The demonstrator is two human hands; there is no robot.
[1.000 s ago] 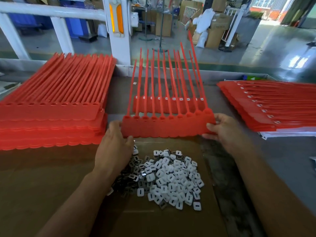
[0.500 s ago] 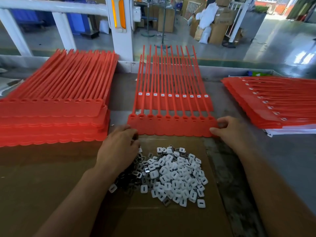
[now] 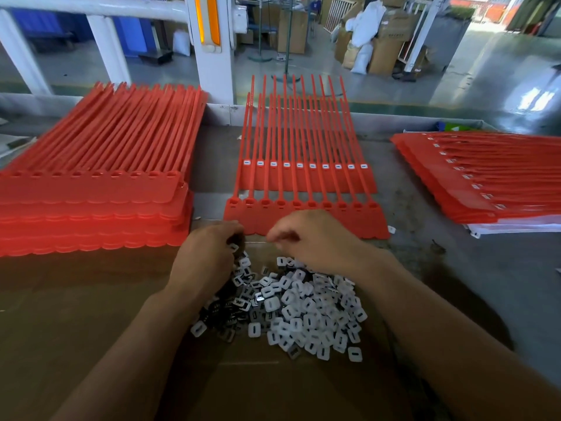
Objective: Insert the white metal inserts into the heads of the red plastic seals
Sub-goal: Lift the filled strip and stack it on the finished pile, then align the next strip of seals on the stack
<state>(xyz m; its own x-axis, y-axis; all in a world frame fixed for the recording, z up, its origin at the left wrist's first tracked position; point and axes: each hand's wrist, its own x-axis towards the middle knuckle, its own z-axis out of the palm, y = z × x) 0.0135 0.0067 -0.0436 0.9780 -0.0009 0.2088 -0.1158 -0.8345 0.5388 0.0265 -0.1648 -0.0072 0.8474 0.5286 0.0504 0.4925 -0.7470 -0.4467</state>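
Left hand [image 3: 206, 256] and right hand [image 3: 315, 238] close together at the far edge of the insert pile

Left hand: fingers curled down among the small white slotted metal inserts [image 3: 303, 305], heaped on a brown cardboard sheet [image 3: 60, 329]; grip on any of them not discernible. Right hand: thumb and forefinger drawn together just beside the left, over the near edge of the flat red plastic seal strip [image 3: 343, 223]; too blurred to tell of any insert between them. Ten heads along that strip, sockets apparently unfilled. Beyond it, under its tails, a second red strip [image 3: 303, 185] with white inserts seated in every head. To the left, a tall stack of red strips [image 3: 91, 208]; to the right, a fanned stack [image 3: 485, 183], both on the grey surface [image 3: 440, 268].

Handling, as a judgement: inserts light, stiff and smooth, prone to slipping or scattering; best pinched by the edges, one at a time, slot lined up with the socket. Strip thin and floppy; best pressed flat near the heads.

Since half a second ago: right hand gone from the strip's right end to its middle; left hand hardly shifted. A second ago, strip lifted with tails tilted up; now lying flat
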